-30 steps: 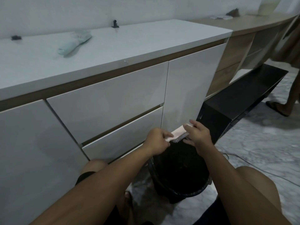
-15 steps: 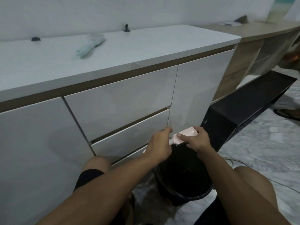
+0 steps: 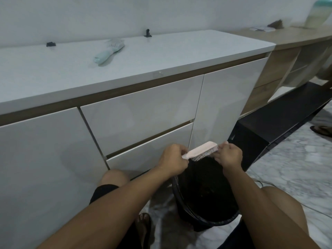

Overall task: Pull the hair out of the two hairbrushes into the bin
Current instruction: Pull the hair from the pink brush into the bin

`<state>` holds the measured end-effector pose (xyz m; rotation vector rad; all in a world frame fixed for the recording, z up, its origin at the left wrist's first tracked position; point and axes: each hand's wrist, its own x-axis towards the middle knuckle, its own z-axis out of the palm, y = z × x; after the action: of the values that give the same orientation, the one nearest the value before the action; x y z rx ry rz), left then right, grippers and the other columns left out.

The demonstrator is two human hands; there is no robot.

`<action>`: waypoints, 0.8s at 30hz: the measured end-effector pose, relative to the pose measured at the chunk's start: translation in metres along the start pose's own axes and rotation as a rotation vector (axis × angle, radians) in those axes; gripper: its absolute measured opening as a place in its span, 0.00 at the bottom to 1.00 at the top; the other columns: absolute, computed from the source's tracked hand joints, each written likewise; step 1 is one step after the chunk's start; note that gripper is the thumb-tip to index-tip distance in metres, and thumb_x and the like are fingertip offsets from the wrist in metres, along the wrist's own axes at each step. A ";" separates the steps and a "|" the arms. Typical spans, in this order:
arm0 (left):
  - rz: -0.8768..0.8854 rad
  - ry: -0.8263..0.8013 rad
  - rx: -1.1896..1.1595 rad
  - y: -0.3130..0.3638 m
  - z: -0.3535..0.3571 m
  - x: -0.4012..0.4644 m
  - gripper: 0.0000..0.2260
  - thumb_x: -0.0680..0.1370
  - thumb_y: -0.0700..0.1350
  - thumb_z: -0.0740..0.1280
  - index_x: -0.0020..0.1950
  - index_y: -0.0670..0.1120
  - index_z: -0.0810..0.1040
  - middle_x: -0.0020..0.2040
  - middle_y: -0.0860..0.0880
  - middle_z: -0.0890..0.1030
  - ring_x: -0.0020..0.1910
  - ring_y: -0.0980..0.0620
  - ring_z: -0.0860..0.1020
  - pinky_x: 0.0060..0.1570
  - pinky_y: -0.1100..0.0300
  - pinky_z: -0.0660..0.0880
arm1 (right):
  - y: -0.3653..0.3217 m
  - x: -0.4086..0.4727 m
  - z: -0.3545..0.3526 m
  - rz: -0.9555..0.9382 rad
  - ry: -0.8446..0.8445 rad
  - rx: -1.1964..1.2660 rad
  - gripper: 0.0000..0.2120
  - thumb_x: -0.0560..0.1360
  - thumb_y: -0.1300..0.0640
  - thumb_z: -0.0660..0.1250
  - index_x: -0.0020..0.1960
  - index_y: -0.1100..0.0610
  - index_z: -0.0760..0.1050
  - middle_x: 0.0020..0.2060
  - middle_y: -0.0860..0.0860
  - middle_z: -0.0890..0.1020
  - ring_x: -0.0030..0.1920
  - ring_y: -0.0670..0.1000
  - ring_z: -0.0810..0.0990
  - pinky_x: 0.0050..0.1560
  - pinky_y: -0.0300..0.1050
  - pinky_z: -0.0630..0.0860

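Both hands hold the pale pink plastic hairbrush (image 3: 201,151) bristles-down over the black lined bin (image 3: 206,194) at lower centre, so pulled hair should drop in: left hand (image 3: 173,161) clenched on its handle, right hand (image 3: 228,155) pinching at the bristled end.

A brush (image 3: 201,151) is held over a bin (image 3: 206,211) on the floor, left hand (image 3: 173,161) at its left end, right hand (image 3: 228,155) at its right. Behind, another brush (image 3: 108,51) lies on the table (image 3: 161,56).

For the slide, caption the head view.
Both hands, left hand and right hand, hold a pink hairbrush over the black bin; green hairbrush waits on the counter.
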<state>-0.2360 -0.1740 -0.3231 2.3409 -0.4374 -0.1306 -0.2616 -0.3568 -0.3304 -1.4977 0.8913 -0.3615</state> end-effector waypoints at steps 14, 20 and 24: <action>-0.262 -0.304 -0.591 0.014 -0.003 -0.004 0.04 0.80 0.37 0.60 0.52 0.40 0.73 0.39 0.43 0.80 0.28 0.52 0.77 0.26 0.59 0.77 | -0.009 -0.032 0.005 -0.064 -0.468 0.006 0.43 0.65 0.56 0.79 0.74 0.49 0.60 0.62 0.55 0.73 0.58 0.57 0.79 0.55 0.57 0.80; -0.228 -0.383 -0.568 0.010 -0.002 -0.005 0.10 0.81 0.36 0.59 0.59 0.34 0.75 0.40 0.43 0.80 0.26 0.54 0.76 0.22 0.63 0.74 | -0.023 -0.034 -0.002 -0.036 -0.325 0.157 0.18 0.72 0.62 0.72 0.60 0.59 0.74 0.47 0.57 0.82 0.51 0.58 0.83 0.50 0.53 0.82; -0.196 -0.389 -0.481 0.008 -0.001 -0.007 0.09 0.80 0.35 0.60 0.59 0.36 0.74 0.39 0.45 0.80 0.24 0.55 0.75 0.21 0.64 0.72 | -0.017 -0.022 -0.005 0.012 -0.153 0.132 0.08 0.72 0.62 0.73 0.50 0.63 0.80 0.47 0.58 0.83 0.51 0.58 0.83 0.54 0.55 0.80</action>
<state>-0.2446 -0.1763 -0.3173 1.8728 -0.3157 -0.7135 -0.2741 -0.3462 -0.3071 -1.3789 0.7406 -0.2874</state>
